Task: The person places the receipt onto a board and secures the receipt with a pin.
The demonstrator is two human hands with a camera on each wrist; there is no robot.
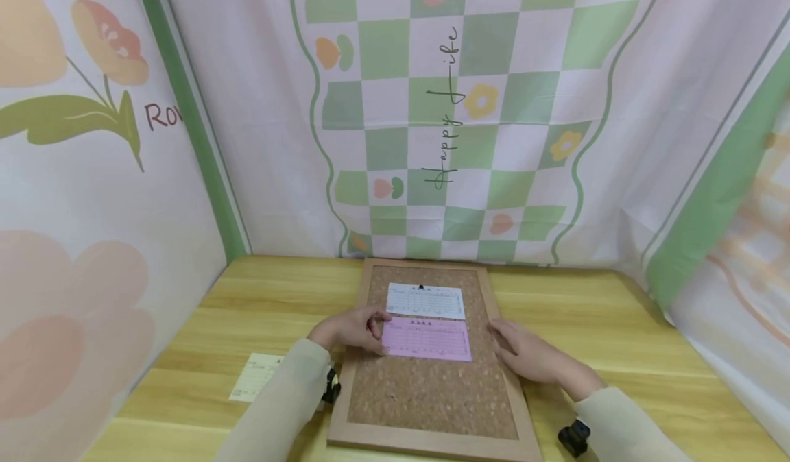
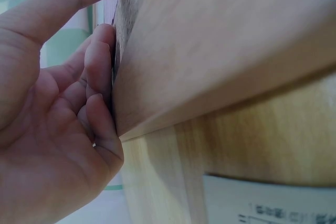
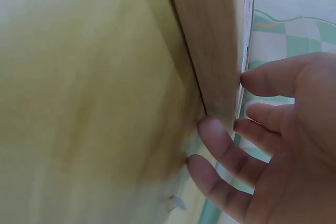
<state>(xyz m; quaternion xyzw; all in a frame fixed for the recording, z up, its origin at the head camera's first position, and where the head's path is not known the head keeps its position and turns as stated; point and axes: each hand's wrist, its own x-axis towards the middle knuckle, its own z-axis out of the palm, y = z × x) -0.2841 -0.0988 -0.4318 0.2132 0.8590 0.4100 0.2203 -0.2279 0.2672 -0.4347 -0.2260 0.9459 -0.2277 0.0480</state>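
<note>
- The cork board [image 1: 426, 397] lies on the wooden surface [image 1: 586, 290], its pale wooden frame [image 1: 432, 438] running all round.
- The pink slip [image 1: 427, 340] lies on the cork board, near the middle of its length.
- The pale blue slip [image 1: 426, 301] lies just beyond it, nearer the board's far end.
- The left hand [image 1: 353, 327] reaches over the board's left side; its thumb and forefinger are spread at the pink slip's left edge, the other fingers loosely bent, pinching nothing visibly.
- The right hand [image 1: 537, 356] rests its loosely spread fingers against the board's right side, without clasping it.
- The yellow slip [image 1: 249, 376] lies left of the board, partly behind a sleeve [image 1: 280, 404].
- A checked curtain [image 1: 432, 105] hangs behind the board.
</note>
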